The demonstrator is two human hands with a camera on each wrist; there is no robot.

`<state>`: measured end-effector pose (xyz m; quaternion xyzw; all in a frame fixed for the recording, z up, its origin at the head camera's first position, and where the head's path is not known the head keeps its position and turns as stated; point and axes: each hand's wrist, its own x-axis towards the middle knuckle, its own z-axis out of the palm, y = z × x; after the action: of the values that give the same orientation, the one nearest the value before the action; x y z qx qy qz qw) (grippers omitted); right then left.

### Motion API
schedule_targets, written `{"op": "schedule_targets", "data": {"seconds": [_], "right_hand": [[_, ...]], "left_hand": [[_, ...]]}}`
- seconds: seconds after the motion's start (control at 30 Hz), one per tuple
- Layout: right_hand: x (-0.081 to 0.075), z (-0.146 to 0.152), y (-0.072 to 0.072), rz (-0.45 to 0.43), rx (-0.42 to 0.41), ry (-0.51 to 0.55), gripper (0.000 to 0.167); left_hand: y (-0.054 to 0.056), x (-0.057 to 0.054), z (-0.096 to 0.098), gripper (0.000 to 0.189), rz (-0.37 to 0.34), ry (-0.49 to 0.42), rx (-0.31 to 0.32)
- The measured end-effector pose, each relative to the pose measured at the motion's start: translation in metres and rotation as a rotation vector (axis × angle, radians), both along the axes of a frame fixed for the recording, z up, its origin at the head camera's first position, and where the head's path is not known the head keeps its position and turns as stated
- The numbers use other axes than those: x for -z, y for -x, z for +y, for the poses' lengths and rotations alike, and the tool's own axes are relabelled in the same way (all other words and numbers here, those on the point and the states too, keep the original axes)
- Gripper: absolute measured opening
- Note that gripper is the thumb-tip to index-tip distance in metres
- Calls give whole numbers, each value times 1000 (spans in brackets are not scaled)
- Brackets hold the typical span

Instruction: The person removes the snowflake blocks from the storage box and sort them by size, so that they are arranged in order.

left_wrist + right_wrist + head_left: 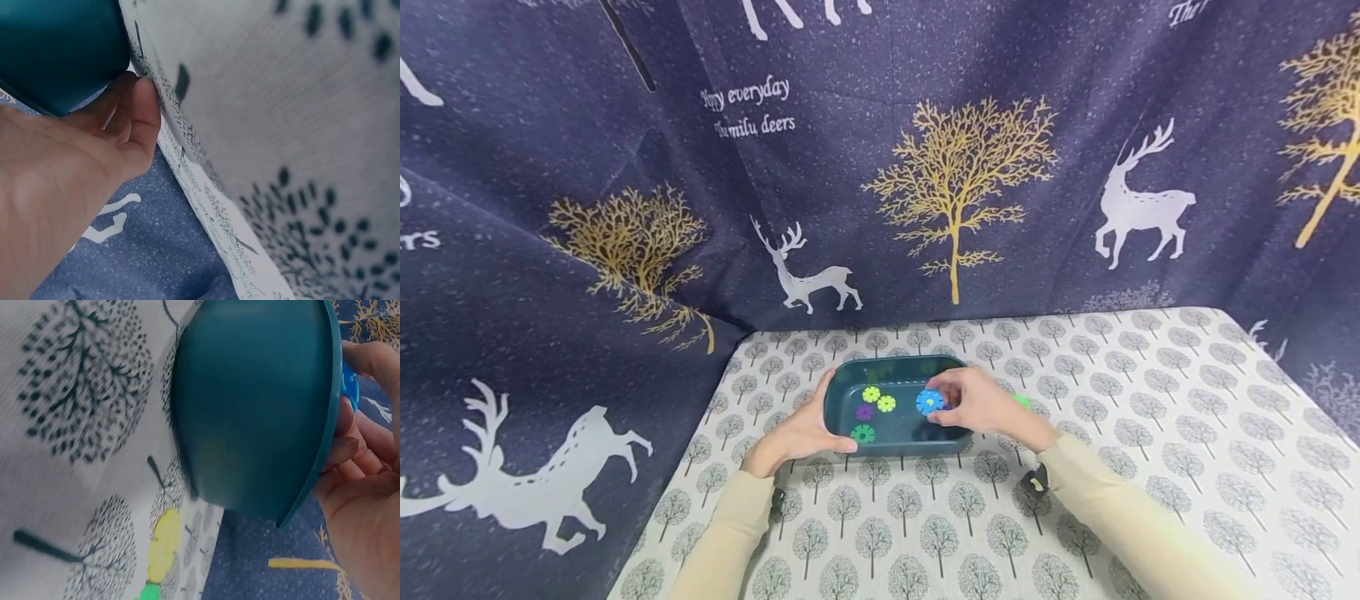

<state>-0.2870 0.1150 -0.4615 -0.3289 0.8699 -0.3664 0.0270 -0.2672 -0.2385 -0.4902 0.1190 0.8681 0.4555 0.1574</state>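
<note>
A dark teal plastic basin [895, 450] stands on the table and holds several notched flower-shaped discs. My left hand [805, 429] grips its left end, the thumb along the front rim; in the left wrist view the fingers [145, 112] bend against the outside near the base. Over the basin's right part, my right hand [973, 402] pinches a blue notched disc [929, 402] between thumb and fingers. Two yellow discs [871, 394], a purple disc [865, 412] and a green disc [862, 434] lie on the left of the basin floor. Another purple piece shows partly behind the right fingers.
A tree-print cloth [940, 533] covers the table. Right of the basin, a bright green piece [1021, 402] peeks past the right wrist; the right wrist view shows a yellow piece [164, 547] there too. Dark blue curtains [850, 167] with deer and trees hang behind and left.
</note>
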Motion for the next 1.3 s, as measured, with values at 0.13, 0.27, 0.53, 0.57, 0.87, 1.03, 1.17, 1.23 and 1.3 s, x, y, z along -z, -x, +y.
{"op": "schedule_targets", "data": {"seconds": [0.13,0.27,0.53,0.57,0.87,1.03,1.17,1.23,1.3], "right_hand": [[-1,10,-3,-32,37,17,43],[-1,18,-4,-36,56,42,43],[-5,35,-4,-36,137,55,45],[-6,37,-5,-41,148,60,45],[1,61,-6,-31,206,73,46],[8,79,-5,8,217,95,42],[12,95,-5,21,245,84,44],[15,103,-5,18,269,72,46],[18,110,-5,10,297,56,48]], "left_hand": [[-1,-1,1,151,-3,3,-1],[-2,-2,1,150,-3,24,-10],[2,-1,3,151,16,49,-15],[2,-1,3,151,18,48,-13],[1,2,-1,151,16,46,5],[2,2,-2,152,26,17,28],[3,2,-1,153,34,14,36],[3,2,-1,152,29,27,30],[2,2,-2,151,19,44,17]]}}
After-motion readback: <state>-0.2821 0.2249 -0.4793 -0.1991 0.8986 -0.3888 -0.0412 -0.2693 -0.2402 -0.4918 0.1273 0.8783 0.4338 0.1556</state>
